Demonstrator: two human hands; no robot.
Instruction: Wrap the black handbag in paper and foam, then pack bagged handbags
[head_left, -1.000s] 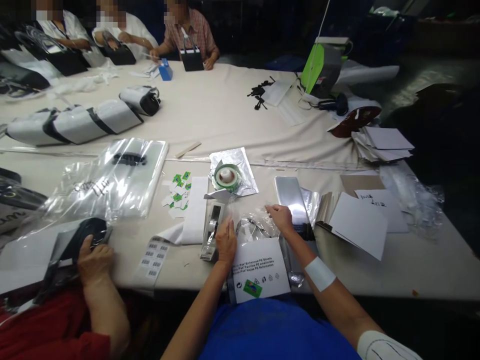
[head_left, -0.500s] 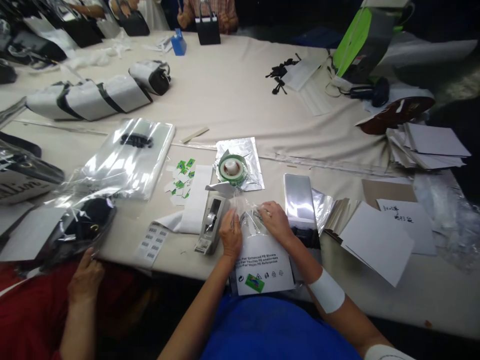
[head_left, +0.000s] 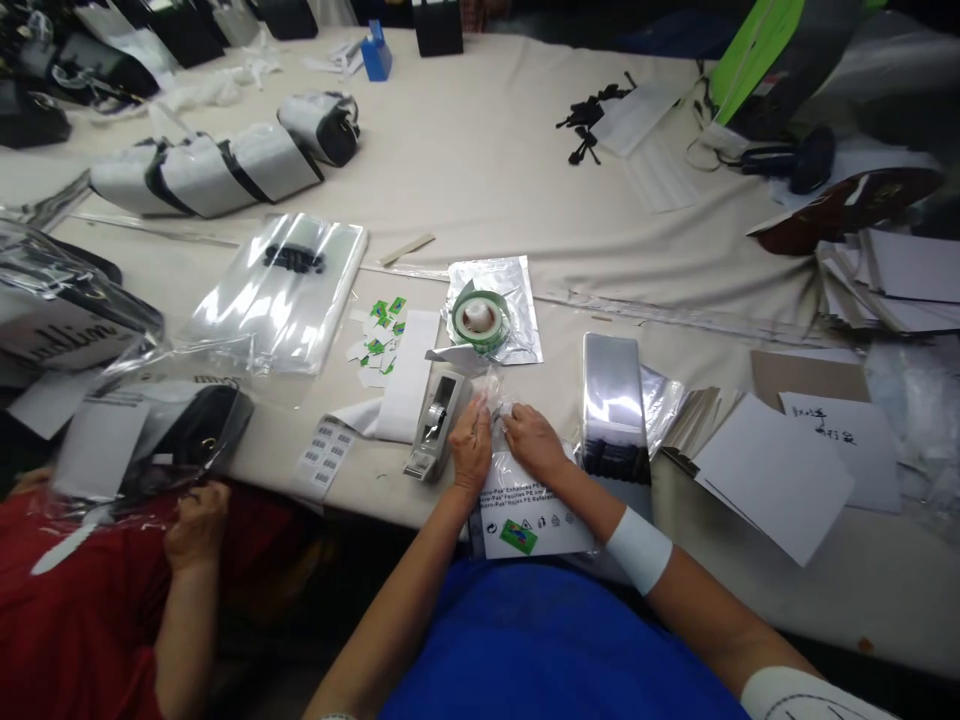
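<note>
A clear plastic bag (head_left: pixel 499 458) lies at the table's front edge, around a white card (head_left: pixel 562 540) with black print and a green sticker (head_left: pixel 518 537). My left hand (head_left: pixel 472 445) is closed on the left side of the bag's far end. Beside it my right hand (head_left: pixel 534 440) pinches the same end, fingers curled in and close to the left ones. What lies under the fingers is hidden. A grey tape dispenser (head_left: pixel 435 430) stands just left of my left hand. Beyond my hands, a green-edged roll (head_left: pixel 480 318) rests on a silver packet (head_left: pixel 526 335).
Green stickers (head_left: pixel 384 335) and a barcode label sheet (head_left: pixel 325 458) lie to the left, with a stack of clear bags (head_left: pixel 300 320) behind. A shiny silver pack (head_left: pixel 615 400) and white cards (head_left: pixel 772 480) are on the right. A co-worker's hand (head_left: pixel 196 520) is at far left.
My right hand has moved left toward my left hand, and its fingers have curled in on the bag's end. The whole view has shifted a little. The co-worker's bag and hand have moved.
</note>
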